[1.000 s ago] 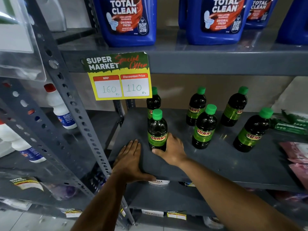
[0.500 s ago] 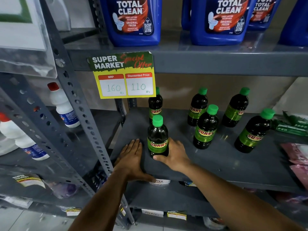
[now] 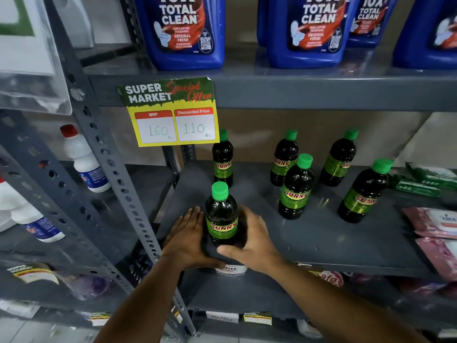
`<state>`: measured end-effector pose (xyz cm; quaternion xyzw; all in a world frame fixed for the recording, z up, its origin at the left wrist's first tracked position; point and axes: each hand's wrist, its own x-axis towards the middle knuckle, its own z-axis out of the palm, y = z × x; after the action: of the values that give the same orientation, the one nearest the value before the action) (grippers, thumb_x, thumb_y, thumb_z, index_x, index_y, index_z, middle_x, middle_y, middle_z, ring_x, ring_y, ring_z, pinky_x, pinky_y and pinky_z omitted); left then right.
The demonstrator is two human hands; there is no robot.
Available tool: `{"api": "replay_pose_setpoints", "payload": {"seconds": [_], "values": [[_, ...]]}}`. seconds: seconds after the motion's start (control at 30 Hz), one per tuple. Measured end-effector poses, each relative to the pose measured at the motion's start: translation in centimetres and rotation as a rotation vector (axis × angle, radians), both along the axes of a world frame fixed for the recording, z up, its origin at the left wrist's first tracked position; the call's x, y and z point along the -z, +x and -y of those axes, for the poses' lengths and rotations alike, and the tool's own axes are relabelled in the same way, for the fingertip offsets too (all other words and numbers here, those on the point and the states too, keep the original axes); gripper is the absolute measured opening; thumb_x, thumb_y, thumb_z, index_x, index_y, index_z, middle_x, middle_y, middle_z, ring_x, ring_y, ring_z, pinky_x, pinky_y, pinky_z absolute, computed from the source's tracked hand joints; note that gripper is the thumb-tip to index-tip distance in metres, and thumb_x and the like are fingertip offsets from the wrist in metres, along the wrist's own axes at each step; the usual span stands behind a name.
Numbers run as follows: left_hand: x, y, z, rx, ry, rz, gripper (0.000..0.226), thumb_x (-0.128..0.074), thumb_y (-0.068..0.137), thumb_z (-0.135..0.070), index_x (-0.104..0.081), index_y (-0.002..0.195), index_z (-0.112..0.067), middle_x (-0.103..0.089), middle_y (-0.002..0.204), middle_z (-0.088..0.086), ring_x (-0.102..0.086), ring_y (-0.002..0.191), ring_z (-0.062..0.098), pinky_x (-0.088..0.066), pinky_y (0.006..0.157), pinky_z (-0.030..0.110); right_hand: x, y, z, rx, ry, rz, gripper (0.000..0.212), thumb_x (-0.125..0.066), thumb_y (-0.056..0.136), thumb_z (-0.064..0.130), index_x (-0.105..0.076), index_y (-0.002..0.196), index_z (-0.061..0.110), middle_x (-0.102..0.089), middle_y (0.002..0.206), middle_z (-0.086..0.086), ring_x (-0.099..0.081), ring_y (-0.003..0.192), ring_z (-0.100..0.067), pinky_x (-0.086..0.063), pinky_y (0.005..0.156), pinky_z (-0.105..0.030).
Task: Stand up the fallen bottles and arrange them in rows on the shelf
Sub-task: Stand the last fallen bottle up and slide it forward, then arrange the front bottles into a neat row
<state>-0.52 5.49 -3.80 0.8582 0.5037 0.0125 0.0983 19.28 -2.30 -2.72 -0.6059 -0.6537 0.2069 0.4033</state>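
Several dark Sunny bottles with green caps stand upright on the grey shelf [image 3: 321, 246]. The nearest bottle [image 3: 220, 216] stands close to the front left corner, and my right hand [image 3: 249, 240] wraps around its base from the right. My left hand [image 3: 189, 237] lies flat on the shelf beside it, fingers spread, thumb over the front edge. Behind it stands a second bottle [image 3: 223, 159]. Further right are a back-row bottle [image 3: 284, 158], a middle bottle [image 3: 296, 188], another back bottle [image 3: 339, 158] and a front right bottle [image 3: 363, 191].
A yellow price tag [image 3: 171, 113] hangs from the upper shelf, where blue cleaner jugs [image 3: 183, 30] stand. Green packets [image 3: 420, 180] and pink packs [image 3: 435, 231] lie at the shelf's right end. White bottles [image 3: 82, 159] sit on the left rack behind a perforated post [image 3: 118, 184].
My right hand has slid the nearest bottle toward the front edge of the shelf. My left hand stayed flat on the shelf. The other bottles have not moved.
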Motion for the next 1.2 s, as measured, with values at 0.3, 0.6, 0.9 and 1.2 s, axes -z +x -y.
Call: {"api": "replay_pose_setpoints", "payload": {"seconds": [0.3, 0.6, 0.9, 1.2], "values": [[0.3, -0.2, -0.1, -0.003, 0.018, -0.014, 0.160, -0.044, 0.037, -0.108, 0.013, 0.156, -0.017, 0.012, 0.167, 0.004, 0.010, 0.152, 0.019, 0.002, 0.126, 0.041, -0.6, 11.1, -0.4, 0.567, 0.177, -0.192, 0.094, -0.084, 0.063, 0.020, -0.030, 0.137, -0.001, -0.038, 0.134, -0.021, -0.038, 0.129, -0.037, -0.033, 0.108, -0.051], [-0.1, -0.1, 0.0, -0.003, -0.026, -0.055, 0.161, -0.041, 0.037, -0.109, 0.016, 0.155, -0.016, 0.017, 0.166, 0.005, 0.015, 0.152, 0.020, 0.003, 0.126, 0.044, -1.2, 14.8, -2.8, 0.385, -0.126, -0.181, 0.065, -0.088, 0.059, 0.038, -0.051, 0.111, 0.027, -0.065, 0.110, 0.004, -0.062, 0.104, -0.016, -0.051, 0.089, -0.036], [0.3, -0.2, 0.1, -0.018, 0.051, 0.001, 0.161, -0.040, 0.033, -0.109, 0.010, 0.157, -0.019, 0.006, 0.167, 0.004, 0.006, 0.153, 0.019, 0.001, 0.125, 0.039, -0.8, 13.2, 3.3, 0.289, -0.139, -0.169, 0.051, -0.082, 0.055, 0.040, -0.053, 0.097, 0.040, -0.067, 0.097, 0.018, -0.062, 0.089, 0.008, -0.045, 0.071, -0.012], [0.6, -0.2, 0.1, -0.013, 0.063, 0.015, 0.160, -0.039, 0.033, -0.111, 0.009, 0.157, -0.020, 0.004, 0.167, 0.005, 0.002, 0.153, 0.020, -0.002, 0.125, 0.040, -0.6, 12.8, 5.8, 0.158, -0.064, -0.295, 0.076, -0.086, 0.059, 0.040, -0.048, 0.125, 0.040, -0.063, 0.124, 0.008, -0.060, 0.113, -0.006, -0.050, 0.096, -0.035]]}}
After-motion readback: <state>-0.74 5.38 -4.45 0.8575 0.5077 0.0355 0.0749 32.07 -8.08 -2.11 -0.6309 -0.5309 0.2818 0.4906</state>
